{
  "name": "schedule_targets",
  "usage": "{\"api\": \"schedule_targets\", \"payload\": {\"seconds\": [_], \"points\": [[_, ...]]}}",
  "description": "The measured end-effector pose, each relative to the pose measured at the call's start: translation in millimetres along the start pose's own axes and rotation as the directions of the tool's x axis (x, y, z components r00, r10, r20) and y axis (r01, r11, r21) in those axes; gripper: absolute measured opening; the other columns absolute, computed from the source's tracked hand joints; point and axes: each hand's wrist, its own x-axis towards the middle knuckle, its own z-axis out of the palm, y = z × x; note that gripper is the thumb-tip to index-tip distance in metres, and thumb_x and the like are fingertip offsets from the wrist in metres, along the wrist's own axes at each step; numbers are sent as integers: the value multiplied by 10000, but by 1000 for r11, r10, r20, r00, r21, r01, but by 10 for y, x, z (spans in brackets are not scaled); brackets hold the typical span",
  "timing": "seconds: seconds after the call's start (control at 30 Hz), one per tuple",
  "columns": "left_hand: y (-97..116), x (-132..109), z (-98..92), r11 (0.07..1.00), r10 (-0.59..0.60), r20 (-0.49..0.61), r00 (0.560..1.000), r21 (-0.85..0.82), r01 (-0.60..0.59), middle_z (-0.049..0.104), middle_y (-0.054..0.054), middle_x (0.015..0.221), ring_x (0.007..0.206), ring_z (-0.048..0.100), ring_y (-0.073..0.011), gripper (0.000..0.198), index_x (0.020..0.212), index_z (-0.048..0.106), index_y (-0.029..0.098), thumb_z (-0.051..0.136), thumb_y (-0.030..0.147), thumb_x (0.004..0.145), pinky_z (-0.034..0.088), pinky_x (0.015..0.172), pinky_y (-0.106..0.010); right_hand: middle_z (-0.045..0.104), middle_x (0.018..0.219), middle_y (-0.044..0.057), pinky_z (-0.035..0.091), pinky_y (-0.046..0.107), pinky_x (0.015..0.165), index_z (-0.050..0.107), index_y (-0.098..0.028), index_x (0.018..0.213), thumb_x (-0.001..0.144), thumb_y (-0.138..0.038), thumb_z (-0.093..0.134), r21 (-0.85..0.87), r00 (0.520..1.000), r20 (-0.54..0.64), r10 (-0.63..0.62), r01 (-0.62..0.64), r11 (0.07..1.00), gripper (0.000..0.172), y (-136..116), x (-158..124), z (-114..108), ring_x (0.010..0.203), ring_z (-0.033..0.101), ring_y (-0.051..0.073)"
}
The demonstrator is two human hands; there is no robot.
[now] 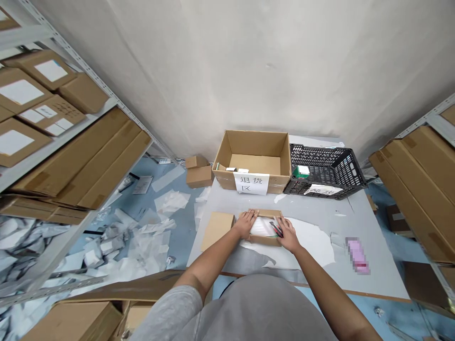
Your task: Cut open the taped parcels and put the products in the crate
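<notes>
A small open cardboard box (pixel 265 241) lies on the table in front of me, with white wrapping material (pixel 261 226) inside. My left hand (pixel 245 224) grips its left end, the fingers over the edge. At the right end, my right hand (pixel 289 235) rests against the box and holds a red-and-black tool that looks like a utility knife (pixel 276 229), angled over the white contents. Part of the tool is hidden by the fingers. Left of my left hand sits a closed cardboard box (pixel 216 229). White paper (pixel 313 244) lies under and beside the open box.
Behind are a large labelled carton (pixel 222 179) and a black plastic crate (pixel 350 177) holding a green-and-white box (pixel 301 171). A blurred pink item (pixel 357 255) lies on the table's right. Loaded shelves (pixel 92 111) flank the table; paper scraps (pixel 149 241) litter the floor.
</notes>
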Motion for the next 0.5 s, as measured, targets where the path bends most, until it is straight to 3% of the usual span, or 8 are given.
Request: {"api": "schedule_targets", "payload": {"seconds": [0.1, 0.2, 0.4, 0.5], "points": [[56, -34, 48, 999, -20, -22, 1000, 31, 21, 338, -304, 1686, 1562, 343, -459, 1470, 1711, 69, 101, 890, 585, 592, 205, 1290, -554, 294, 1777, 39, 349, 513, 1240, 273, -335, 1719, 767, -170, 596, 66, 999, -50, 19, -15, 998, 1019, 36, 34, 59, 1601, 277, 309], [128, -75, 92, 997, -56, -6, 998, 53, 56, 377, -316, 1657, 1536, 377, -464, 1501, 1706, 84, 83, 913, 573, 554, 210, 1288, -558, 400, 1725, 50, 365, 498, 1251, 374, -300, 1679, 791, -208, 588, 137, 993, -109, 49, -33, 990, 918, 46, 102, 90, 1588, 337, 297], [235, -211, 148, 996, -93, -48, 995, 13, 93, 175, -322, 1744, 1633, 168, -474, 1535, 1711, 79, 105, 836, 820, 582, 133, 1306, -588, 713, 1378, 114, 511, 445, 1126, 643, -208, 1396, 882, -373, 542, 414, 955, -255, 150, -33, 910, 549, 15, 149, -31, 1300, 651, 294], [306, -287, 99, 996, -81, -126, 989, 9, 83, 153, -300, 1758, 1653, 111, -444, 1355, 1697, 196, 109, 787, 820, 706, 101, 1318, -594, 780, 1099, 106, 590, 418, 942, 684, -196, 1193, 898, -548, 566, 566, 937, -255, 240, -57, 822, 473, 54, 95, -133, 1020, 738, 288]]}}
